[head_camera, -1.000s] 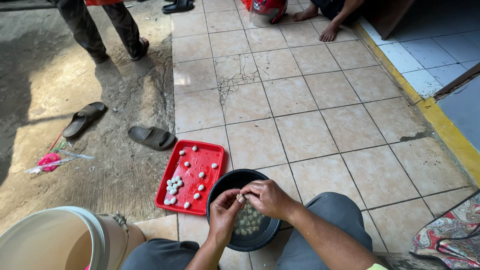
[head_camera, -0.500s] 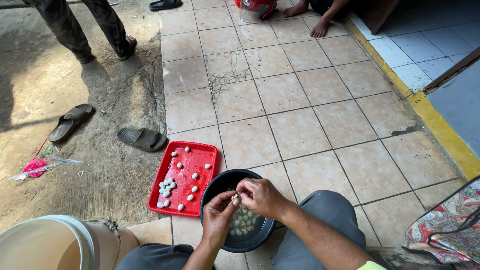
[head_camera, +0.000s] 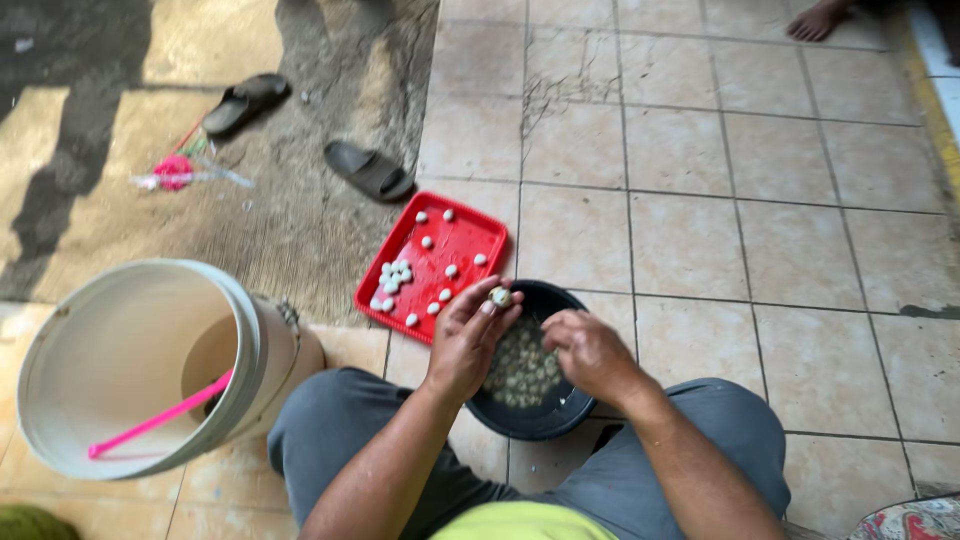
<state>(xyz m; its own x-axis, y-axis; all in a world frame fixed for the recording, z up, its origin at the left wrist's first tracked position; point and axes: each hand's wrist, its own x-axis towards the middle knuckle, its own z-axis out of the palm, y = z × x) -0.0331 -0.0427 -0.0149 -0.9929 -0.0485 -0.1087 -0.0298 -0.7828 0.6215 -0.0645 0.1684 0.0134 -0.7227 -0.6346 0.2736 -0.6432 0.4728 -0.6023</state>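
I sit on the tiled floor with a black bowl (head_camera: 560, 410) between my knees, full of small pale round pieces (head_camera: 520, 370). My left hand (head_camera: 468, 335) is over the bowl's left rim and pinches one small pale piece (head_camera: 499, 296) at its fingertips. My right hand (head_camera: 590, 350) hovers over the bowl's right side, fingers curled; I cannot tell whether it holds anything. Just left of the bowl lies a red tray (head_camera: 460, 245) with several white round pieces scattered on it.
A large cream bucket (head_camera: 140, 360) with a pink stick inside stands at my left knee. Two dark sandals (head_camera: 368, 170) lie on the bare concrete beyond the tray, beside a pink bit of litter (head_camera: 175, 172). Another person's foot (head_camera: 818, 20) shows at the top right.
My view has tilted down and left, so the bucket shows more fully. My left hand has lifted one piece to the bowl's rim near the tray; my right hand has dropped apart from it.
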